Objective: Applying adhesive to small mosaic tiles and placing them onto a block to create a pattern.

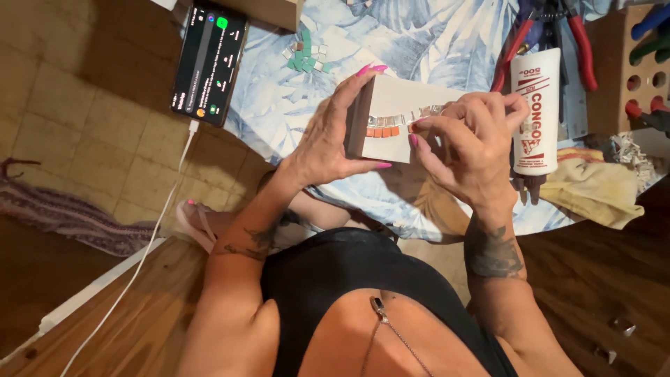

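The left hand point(328, 139) grips the white box point(408, 115) by its left end, above the table's floral cloth point(433, 42). The right hand point(471, 139) pinches what seems a small tile at the box's orange tile row point(384, 131), beneath a paler row.

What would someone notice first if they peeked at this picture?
Probably the two hands in the middle: the left hand grips a small white box, and the right hand pinches at a row of tiny orange tiles on it. A dark lit-up phone lies at the upper left.
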